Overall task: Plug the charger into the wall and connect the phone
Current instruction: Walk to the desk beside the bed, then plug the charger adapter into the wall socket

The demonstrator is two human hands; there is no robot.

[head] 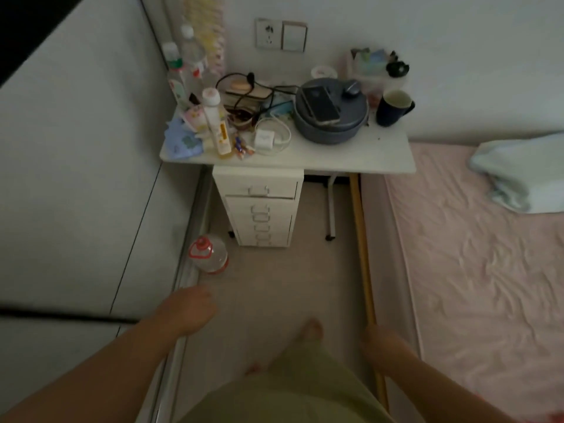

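A white charger block point(264, 140) with its coiled white cable lies near the front of the small white table point(351, 157). The dark phone point(322, 104) rests flat on the lid of a grey pot point(331, 114). A white wall socket point(268, 34) sits above the table, beside a light switch. My left hand point(186, 309) hangs low over the floor, well short of the table, fingers curled and holding nothing. My right hand point(385, 346) is also low, near the bed edge, fingers loosely closed and holding nothing.
Bottles point(217, 123), packets, tangled black cords point(244, 90) and a dark mug point(393, 107) crowd the table. A drawer unit point(262, 206) stands under it. A water jug point(209, 254) sits on the floor at left. A pink bed point(473, 254) fills the right; a wardrobe wall the left.
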